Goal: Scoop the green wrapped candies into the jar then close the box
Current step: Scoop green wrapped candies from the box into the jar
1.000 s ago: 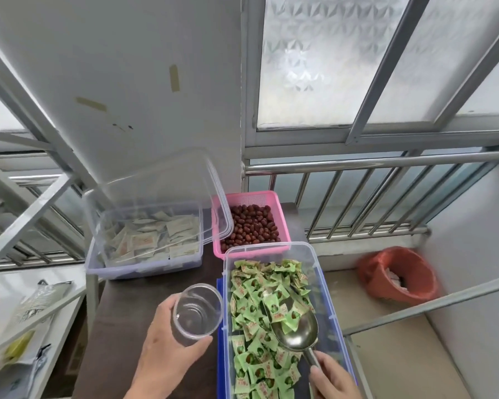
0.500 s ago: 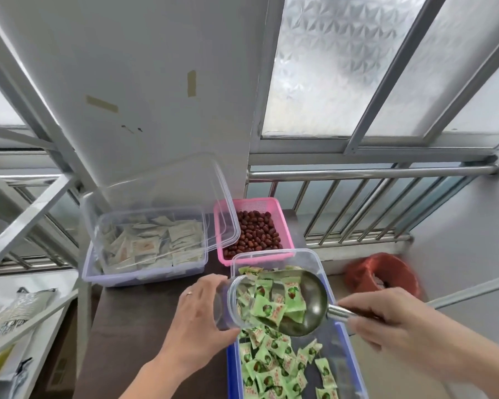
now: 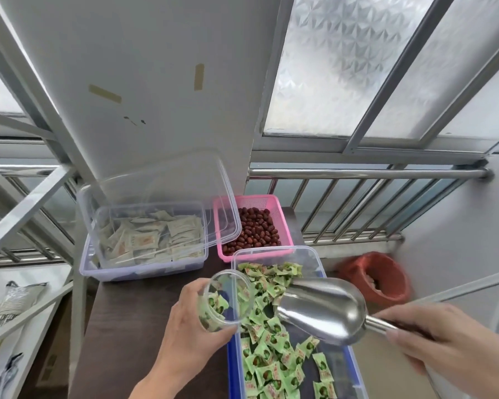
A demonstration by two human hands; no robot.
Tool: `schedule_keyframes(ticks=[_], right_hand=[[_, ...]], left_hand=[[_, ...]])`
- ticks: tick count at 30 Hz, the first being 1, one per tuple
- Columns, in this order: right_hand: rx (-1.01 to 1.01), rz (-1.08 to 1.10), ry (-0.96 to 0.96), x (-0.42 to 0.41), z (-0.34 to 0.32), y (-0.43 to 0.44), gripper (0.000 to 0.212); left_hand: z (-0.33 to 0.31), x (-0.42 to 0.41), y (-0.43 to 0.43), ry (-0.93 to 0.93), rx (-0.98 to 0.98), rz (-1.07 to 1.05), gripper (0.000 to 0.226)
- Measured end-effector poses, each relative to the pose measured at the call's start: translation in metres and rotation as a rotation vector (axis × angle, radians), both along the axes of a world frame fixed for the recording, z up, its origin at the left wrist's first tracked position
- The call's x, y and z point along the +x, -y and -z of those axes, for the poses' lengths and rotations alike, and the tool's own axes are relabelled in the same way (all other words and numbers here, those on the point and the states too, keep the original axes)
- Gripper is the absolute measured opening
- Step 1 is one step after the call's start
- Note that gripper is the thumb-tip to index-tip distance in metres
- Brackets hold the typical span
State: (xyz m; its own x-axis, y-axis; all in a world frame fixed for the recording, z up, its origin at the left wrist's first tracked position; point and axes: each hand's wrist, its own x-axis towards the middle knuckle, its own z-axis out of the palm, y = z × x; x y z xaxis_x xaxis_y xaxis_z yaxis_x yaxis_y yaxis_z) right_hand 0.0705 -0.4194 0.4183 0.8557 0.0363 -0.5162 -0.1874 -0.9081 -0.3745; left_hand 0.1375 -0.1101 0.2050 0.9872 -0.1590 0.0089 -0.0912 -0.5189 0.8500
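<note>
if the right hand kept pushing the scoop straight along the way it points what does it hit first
Most likely the jar held by the left hand. The scoop in the right hand points its mouth left at the jar's opening, just short of it over the candy box; depth is uncertain.

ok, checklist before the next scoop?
1. Left hand grips jar: ok.
2. Jar mouth tilted toward scoop, over the box: ok.
3. Candies in jar: ok, several inside.
4. Scoop emptied: cannot tell, only its back shows.
5. Right hand holds scoop handle: ok.
6. Candies left in box: ok, plenty.
</note>
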Motion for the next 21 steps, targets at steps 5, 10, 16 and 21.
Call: schedule_keyframes(ticks=[5,10,16,21], right_hand=[[-0.213,0.129,-0.269,-0.055,0.11,0.022,0.032],[-0.179,0.28,-0.355,-0.07,0.162,0.011,0.036],[-0.021,0.389,-0.254,-0.065,0.193,-0.013,0.033],[0.152,0.561,-0.114,-0.049,0.244,-0.039,0.042]], left_hand=[[0.005,-0.017,-0.005,-0.075,-0.151,-0.122,0.084],[0.006,-0.032,-0.006,-0.12,-0.169,-0.149,0.086],[-0.001,-0.039,-0.005,-0.143,-0.157,-0.176,0.087],[-0.009,-0.047,-0.005,-0.134,-0.158,-0.203,0.088]])
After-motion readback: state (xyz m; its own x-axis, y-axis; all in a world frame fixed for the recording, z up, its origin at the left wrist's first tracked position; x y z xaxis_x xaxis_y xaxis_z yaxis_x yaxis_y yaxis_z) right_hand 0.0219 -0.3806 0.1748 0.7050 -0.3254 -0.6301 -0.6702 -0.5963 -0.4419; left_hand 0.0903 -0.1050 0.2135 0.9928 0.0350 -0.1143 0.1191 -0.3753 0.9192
